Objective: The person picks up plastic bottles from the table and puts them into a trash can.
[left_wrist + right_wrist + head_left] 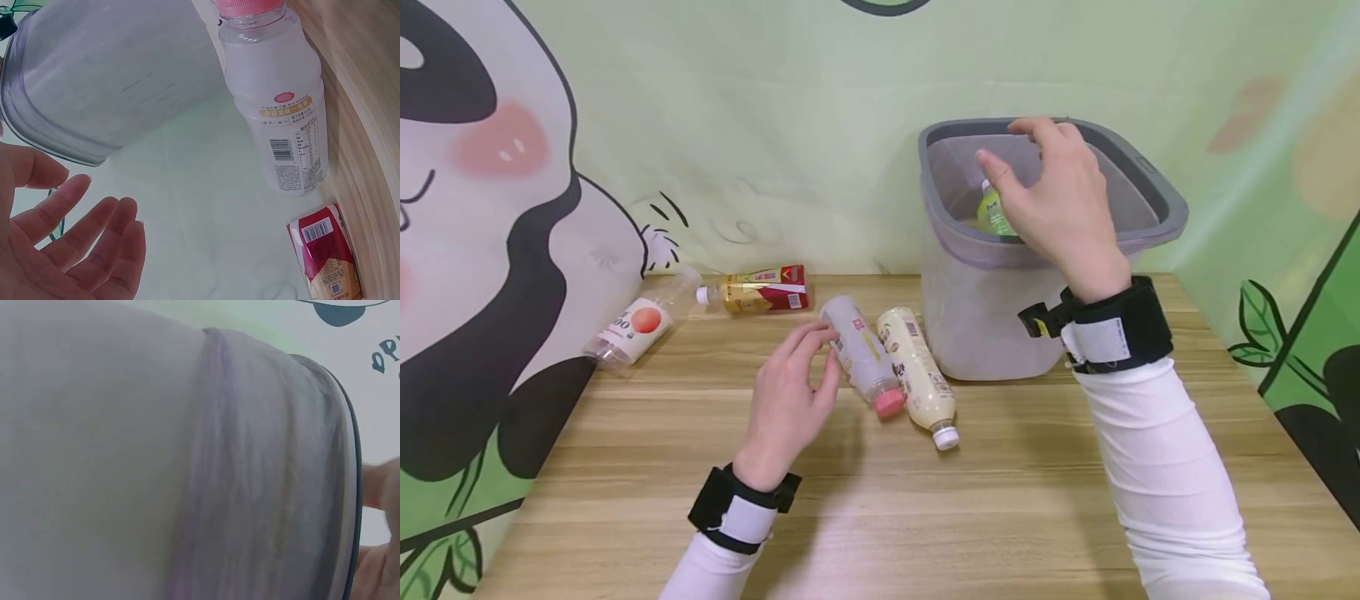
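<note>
Left hand (790, 392), grip loose, reaches the pink-capped bottle (863, 354); right hand (1060, 208) hangs slack-fingered over the bin (1150, 225); labels unreadable.

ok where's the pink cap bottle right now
In the head view the pink-capped bottle lies mid-table, between the left hand and the cream bottle.

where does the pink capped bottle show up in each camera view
Head: pink-capped bottle lies on the table at centre, by the left hand.
Left wrist: pink-capped bottle at upper right, cap at the top edge.
Right wrist: not in it.
Shared landmark: the grey bin.
</note>
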### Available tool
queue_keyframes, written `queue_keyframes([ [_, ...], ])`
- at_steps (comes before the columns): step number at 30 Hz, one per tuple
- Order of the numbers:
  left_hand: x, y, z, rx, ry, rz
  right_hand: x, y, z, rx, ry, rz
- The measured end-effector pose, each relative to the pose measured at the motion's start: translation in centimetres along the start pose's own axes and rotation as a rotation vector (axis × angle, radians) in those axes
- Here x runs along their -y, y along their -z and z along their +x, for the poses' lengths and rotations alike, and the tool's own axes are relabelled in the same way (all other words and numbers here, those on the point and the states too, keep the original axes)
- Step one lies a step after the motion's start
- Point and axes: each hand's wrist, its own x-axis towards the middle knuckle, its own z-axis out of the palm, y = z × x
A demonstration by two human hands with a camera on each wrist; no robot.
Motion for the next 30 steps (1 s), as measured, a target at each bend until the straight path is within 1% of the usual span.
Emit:
queue_keyframes([
  [4,0.1,0.1,0.0,-0.005,0.001,0.005,0.2,0.1,0.1,-0.065,0.01,0.027],
  [10,0.3,0.3,0.0,-0.006,0.009,0.007,0.2,-0.2,-0.3,-0.062,0.01,0.053],
  [13,0.5,0.6,0.0,-0.009,0.013,0.008,0.1,-0.6,-1.1,-0.105,0.052,0.089],
  [16,0.9,0.8,-0.1,-0.025,0.008,0.014,0.2,-1.2,-2.0,-0.178,0.138,0.149],
  [21,2.0,1.2,-0.1,-0.035,-0.012,0.041,0.7,-2.2,-3.9,-0.305,0.298,0.277],
  [24,2.8,1.5,-0.1,-0.028,-0.016,0.079,1.2,-3.0,-5.2,-0.36,0.364,0.391],
  [27,3.9,1.9,0.0,-0.023,-0.017,0.122,1.6,-4.0,-6.6,-0.367,0.408,0.515],
  [30,5.0,2.5,0.2,-0.018,-0.02,0.156,1.8,-5.3,-8.1,-0.338,0.411,0.625],
])
